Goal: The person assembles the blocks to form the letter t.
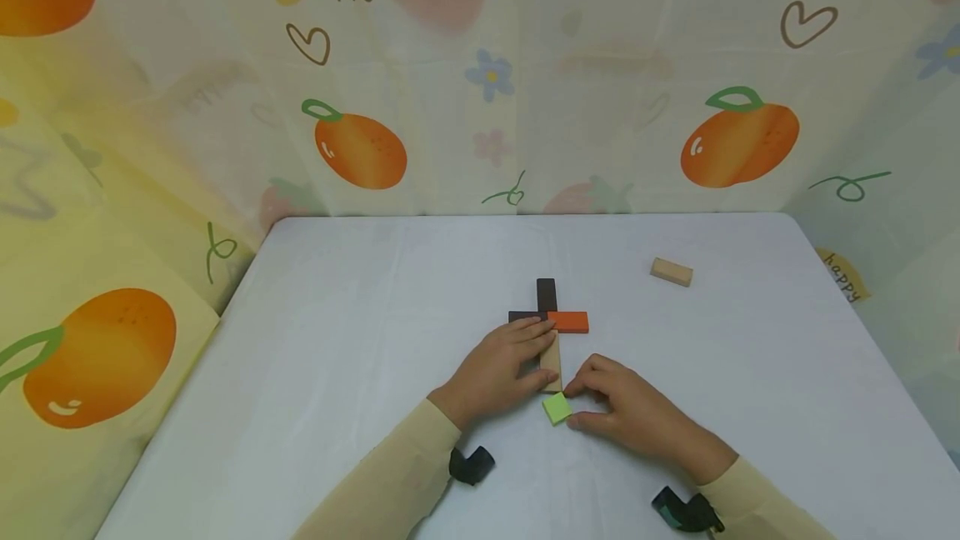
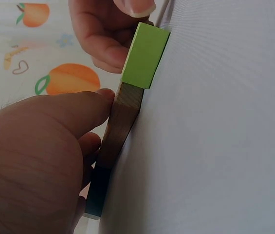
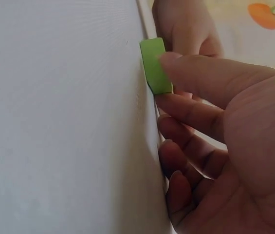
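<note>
A small green block (image 1: 557, 408) lies turned at an angle at the near end of a plain wooden block (image 1: 551, 361). My right hand (image 1: 633, 407) pinches the green block between thumb and index finger, its other fingers bent beside it. My left hand (image 1: 498, 365) rests across the wooden block, fingertips by the orange block (image 1: 572, 322) and thumb near the wooden block's near end. In the left wrist view, the green block (image 2: 146, 56) meets the end of the wooden block (image 2: 120, 126). My left hand partly covers a dark block (image 1: 523, 316) beside the orange one.
Another dark block (image 1: 547, 295) points away from me above the crosspiece of blocks. A separate wooden block (image 1: 672, 272) lies at the back right of the white table (image 1: 337, 298). A patterned cloth (image 1: 435, 82) hangs behind the table.
</note>
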The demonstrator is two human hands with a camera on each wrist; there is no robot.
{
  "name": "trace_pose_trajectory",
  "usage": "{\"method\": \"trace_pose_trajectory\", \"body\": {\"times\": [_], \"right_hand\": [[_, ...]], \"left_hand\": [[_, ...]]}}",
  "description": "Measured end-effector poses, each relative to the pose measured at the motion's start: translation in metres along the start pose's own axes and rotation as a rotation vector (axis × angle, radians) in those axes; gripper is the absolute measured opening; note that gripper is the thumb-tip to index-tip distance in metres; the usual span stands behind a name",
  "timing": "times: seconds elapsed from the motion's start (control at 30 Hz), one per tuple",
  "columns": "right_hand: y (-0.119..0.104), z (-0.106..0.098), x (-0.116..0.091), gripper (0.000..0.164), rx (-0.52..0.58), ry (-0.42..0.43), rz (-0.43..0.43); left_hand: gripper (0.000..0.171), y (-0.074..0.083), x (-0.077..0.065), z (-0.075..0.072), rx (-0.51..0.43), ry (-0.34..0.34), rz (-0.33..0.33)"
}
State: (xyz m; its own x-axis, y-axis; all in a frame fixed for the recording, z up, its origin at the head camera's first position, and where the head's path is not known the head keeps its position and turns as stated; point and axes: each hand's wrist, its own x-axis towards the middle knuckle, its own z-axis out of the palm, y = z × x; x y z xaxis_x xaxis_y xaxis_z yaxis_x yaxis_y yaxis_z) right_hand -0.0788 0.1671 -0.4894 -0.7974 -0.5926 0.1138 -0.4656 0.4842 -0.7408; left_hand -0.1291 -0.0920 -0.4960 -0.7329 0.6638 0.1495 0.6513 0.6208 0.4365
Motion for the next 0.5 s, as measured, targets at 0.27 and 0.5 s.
{"method": "trace_pose_trajectory", "body": {"times": [0.27,0.5], "right_hand": [[0.002,-0.011,0.000,0.029,0.026,0.035,-0.029],[0.001,-0.022,0.002,0.036,0.054,0.079,-0.062]], "left_hand": [[0.063,-0.001,0.000,0.001,0.003,-0.002,-0.008],[0.063,0.000,0.000,0.000,0.000,-0.004,-0.006]]}}
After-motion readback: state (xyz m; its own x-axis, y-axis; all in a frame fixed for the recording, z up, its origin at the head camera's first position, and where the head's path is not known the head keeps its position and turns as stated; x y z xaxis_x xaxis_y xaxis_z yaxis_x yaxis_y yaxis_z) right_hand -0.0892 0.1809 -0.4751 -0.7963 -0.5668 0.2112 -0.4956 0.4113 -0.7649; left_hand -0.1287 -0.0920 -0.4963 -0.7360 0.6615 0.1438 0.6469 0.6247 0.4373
